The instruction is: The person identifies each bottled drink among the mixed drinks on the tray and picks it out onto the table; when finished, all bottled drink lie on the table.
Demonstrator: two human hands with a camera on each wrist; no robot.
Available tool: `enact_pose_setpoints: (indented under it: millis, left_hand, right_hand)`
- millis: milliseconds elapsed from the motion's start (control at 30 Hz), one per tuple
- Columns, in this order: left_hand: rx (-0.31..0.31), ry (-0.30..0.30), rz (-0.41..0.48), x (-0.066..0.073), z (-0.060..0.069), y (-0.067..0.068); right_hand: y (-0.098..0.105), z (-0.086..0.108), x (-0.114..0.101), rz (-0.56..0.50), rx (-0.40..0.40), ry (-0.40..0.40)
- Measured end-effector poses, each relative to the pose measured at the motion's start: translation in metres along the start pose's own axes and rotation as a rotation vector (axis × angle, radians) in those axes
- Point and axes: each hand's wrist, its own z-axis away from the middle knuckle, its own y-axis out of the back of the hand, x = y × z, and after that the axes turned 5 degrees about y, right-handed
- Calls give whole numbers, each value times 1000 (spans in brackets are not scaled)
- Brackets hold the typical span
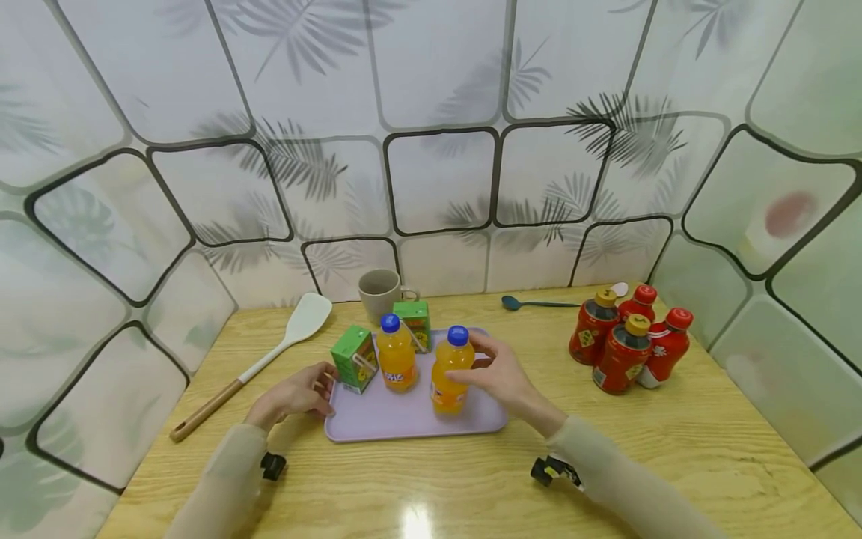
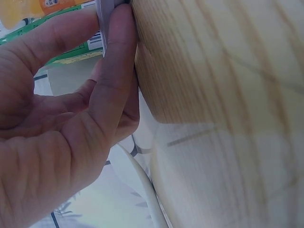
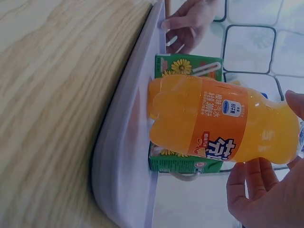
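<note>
A lilac tray [image 1: 404, 419] lies on the wooden table, bearing two orange drink bottles and two green cartons. My right hand [image 1: 501, 374] holds the right-hand bottle [image 1: 449, 378] around its upper part, thumb on one side and fingers on the other; the right wrist view shows this bottle [image 3: 223, 123] upright on or just over the tray, contact unclear. My left hand [image 1: 296, 393] grips the tray's left edge, thumb and fingers on the rim in the left wrist view [image 2: 102, 23]. Beside it stands one carton [image 1: 355, 359]; the other bottle [image 1: 397, 359] and carton [image 1: 414, 322] are nearby.
Behind the tray stands a grey mug [image 1: 379, 292]. A white spatula with a wooden handle [image 1: 215, 400] lies at the left. A dark spoon [image 1: 539, 303] lies at the back, and several red-labelled bottles [image 1: 622, 359] stand together at the right. Patterned walls enclose the table.
</note>
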Motion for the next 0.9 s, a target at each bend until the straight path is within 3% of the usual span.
enact_pose_setpoints:
  millis: [433, 900]
  left_hand:
    - [1, -3, -1, 0, 1, 1]
    - [2, 18, -1, 1, 0, 0]
  right_hand:
    - [33, 2, 1, -34, 119, 28]
    - [56, 8, 5, 55, 213, -9]
